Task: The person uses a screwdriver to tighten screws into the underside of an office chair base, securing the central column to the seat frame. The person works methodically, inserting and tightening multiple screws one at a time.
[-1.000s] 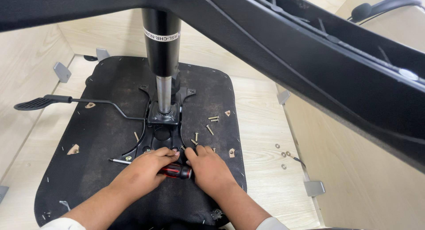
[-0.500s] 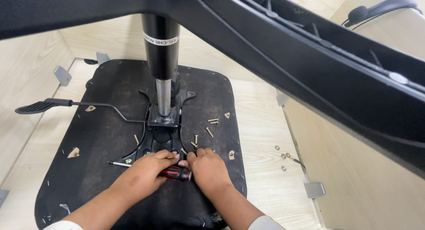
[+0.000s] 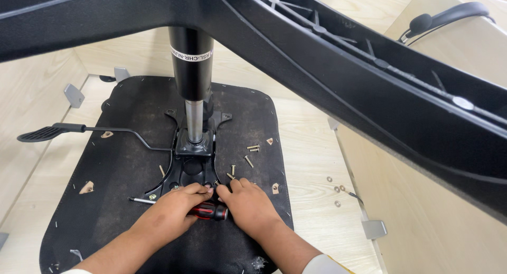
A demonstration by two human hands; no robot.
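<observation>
An upturned office chair seat (image 3: 132, 168), black on its underside, lies on a pale wooden floor. A black metal mechanism plate (image 3: 191, 171) is mounted at its middle, with the gas cylinder (image 3: 192, 78) rising from it. My left hand (image 3: 169, 216) holds a screwdriver with a red and black handle (image 3: 211, 211); its fingers rest at the plate's near edge. My right hand (image 3: 248, 205) touches the plate beside it, fingertips next to the left hand's. Several loose screws (image 3: 248, 160) lie on the seat just beyond my right hand.
A black adjustment lever (image 3: 50, 131) sticks out to the left. The chair base's black legs (image 3: 369, 78) cross overhead at the top and right. Small washers (image 3: 336, 189) lie on the floor at right. Pale wooden panels with metal brackets (image 3: 374, 229) surround the seat.
Both hands have stayed at the plate's near edge, shifting slightly forward. The view has tilted a little.
</observation>
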